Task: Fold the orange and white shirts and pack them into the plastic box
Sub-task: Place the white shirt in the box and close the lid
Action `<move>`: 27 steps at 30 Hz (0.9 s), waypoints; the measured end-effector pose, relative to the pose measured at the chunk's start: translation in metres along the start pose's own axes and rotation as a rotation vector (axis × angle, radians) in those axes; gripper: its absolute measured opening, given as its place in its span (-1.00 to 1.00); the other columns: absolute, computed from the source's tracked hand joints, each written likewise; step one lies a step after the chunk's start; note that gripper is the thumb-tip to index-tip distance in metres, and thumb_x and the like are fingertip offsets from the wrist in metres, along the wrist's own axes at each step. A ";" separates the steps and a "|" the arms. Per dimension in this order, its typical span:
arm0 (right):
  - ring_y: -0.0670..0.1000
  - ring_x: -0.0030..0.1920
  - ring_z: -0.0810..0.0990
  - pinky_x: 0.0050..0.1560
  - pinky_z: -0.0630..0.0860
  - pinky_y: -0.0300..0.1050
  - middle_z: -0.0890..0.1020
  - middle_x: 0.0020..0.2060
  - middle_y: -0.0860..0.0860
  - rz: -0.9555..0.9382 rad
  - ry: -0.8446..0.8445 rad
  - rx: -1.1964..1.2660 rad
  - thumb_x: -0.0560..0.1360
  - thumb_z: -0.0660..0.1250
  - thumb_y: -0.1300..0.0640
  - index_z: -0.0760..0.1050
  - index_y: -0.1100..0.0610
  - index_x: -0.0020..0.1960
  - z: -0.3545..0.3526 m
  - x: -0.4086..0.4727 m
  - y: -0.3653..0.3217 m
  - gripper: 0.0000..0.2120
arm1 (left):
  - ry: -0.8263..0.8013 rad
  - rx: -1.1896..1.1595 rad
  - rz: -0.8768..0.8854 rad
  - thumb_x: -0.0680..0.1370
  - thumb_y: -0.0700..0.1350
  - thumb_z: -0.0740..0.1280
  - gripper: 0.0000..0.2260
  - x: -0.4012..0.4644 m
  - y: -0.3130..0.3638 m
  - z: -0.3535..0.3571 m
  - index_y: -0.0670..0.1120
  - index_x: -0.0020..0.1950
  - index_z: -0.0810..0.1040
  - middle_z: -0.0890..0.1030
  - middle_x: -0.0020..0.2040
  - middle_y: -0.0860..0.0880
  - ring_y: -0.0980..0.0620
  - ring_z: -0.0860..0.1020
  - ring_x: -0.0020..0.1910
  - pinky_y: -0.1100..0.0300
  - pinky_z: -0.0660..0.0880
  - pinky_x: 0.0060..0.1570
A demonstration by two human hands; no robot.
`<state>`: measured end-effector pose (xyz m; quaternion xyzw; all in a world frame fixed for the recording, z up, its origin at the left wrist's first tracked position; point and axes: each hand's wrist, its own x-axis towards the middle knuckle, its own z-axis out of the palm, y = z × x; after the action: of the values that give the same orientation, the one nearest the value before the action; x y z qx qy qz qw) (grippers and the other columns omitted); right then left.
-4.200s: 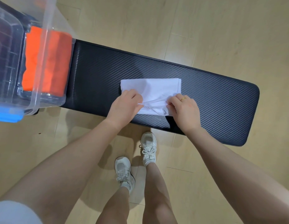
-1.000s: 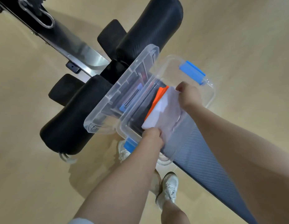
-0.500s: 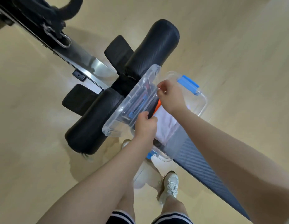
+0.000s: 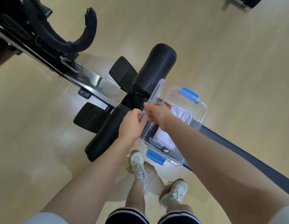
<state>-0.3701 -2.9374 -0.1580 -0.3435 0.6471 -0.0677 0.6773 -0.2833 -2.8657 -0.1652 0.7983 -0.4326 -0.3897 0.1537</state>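
The clear plastic storage box (image 4: 199, 118) with blue latches sits on the end of the black padded bench (image 4: 247, 152), beside the black cylindrical foam rollers (image 4: 154, 70). Inside the box, the folded white shirt (image 4: 181, 115) lies on top; a small corner of the folded orange shirt (image 4: 170, 107) shows at its far edge, just beyond the right hand. The clear plastic lid (image 4: 155, 96) stands tilted on edge along the left rim of the box. The left hand (image 4: 130, 125) grips the near part of the lid edge, fingers curled round it. The right hand (image 4: 156, 113) pinches the same edge from the box side, touching the left hand's fingertips. White sneakers (image 4: 138, 165) stand on the beige floor (image 4: 237, 54) below the box.
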 end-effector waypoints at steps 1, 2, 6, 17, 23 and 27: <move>0.03 -0.27 0.44 -0.01 0.51 -0.04 0.45 -0.37 0.07 -0.030 0.046 0.004 0.50 0.31 0.04 0.40 0.11 -0.23 -0.004 -0.003 -0.001 -0.79 | -0.026 -0.045 0.040 0.55 -0.02 0.27 -0.80 -0.004 0.004 -0.003 -0.05 0.13 0.46 0.57 0.00 -0.07 0.03 0.54 -0.13 0.13 0.54 -0.13; 0.04 -0.26 0.45 0.02 0.53 -0.02 0.45 -0.38 0.06 -0.069 0.090 0.028 0.48 0.34 0.04 0.38 0.11 -0.27 -0.009 -0.007 -0.001 -0.77 | -0.061 -0.089 0.077 0.54 -0.03 0.29 -0.78 -0.009 0.008 -0.007 -0.04 0.16 0.46 0.56 0.00 -0.03 0.04 0.54 -0.12 0.12 0.56 -0.08; 0.02 -0.41 0.41 -0.29 0.49 -0.17 0.40 -0.46 0.04 -0.194 0.192 0.179 0.46 0.38 0.17 0.31 0.12 -0.28 -0.050 -0.035 0.010 -0.74 | -0.204 -0.152 0.202 0.51 -0.06 0.34 -0.63 -0.040 0.033 -0.011 0.00 0.30 0.40 0.49 0.07 0.06 0.08 0.51 -0.10 0.22 0.49 -0.02; -0.02 -0.39 0.42 -0.35 0.40 -0.19 0.48 -0.25 0.06 -0.106 0.530 0.220 0.50 0.32 0.18 0.35 0.13 0.04 -0.148 -0.031 0.101 -0.82 | -0.101 0.119 0.133 0.58 -0.02 0.16 -0.54 -0.023 0.031 0.060 -0.14 0.45 0.24 0.23 0.47 -0.12 -0.12 0.22 0.43 0.06 0.19 0.37; 0.18 0.07 0.53 0.07 0.54 0.23 0.51 -0.07 0.11 0.022 0.611 -0.063 0.45 0.32 0.05 0.45 0.17 0.00 -0.155 0.002 0.129 -0.78 | -0.269 -0.008 -0.141 0.61 -0.10 0.16 -0.56 -0.002 0.008 0.061 -0.02 0.49 0.19 0.41 0.39 -0.12 -0.08 0.42 0.32 0.07 0.36 0.26; 0.13 -0.09 0.53 -0.01 0.59 0.16 0.49 -0.02 0.12 0.107 0.501 -0.069 0.48 0.31 0.14 0.33 0.19 0.25 -0.164 0.010 0.122 -0.62 | -0.238 -0.036 -0.155 0.61 -0.13 0.18 -0.58 -0.003 0.013 0.058 -0.02 0.47 0.25 0.48 0.32 -0.13 -0.06 0.46 0.26 0.15 0.39 0.17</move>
<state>-0.5632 -2.9131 -0.2214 -0.3044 0.8138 -0.0926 0.4863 -0.3357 -2.8658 -0.1943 0.7745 -0.3780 -0.5000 0.0849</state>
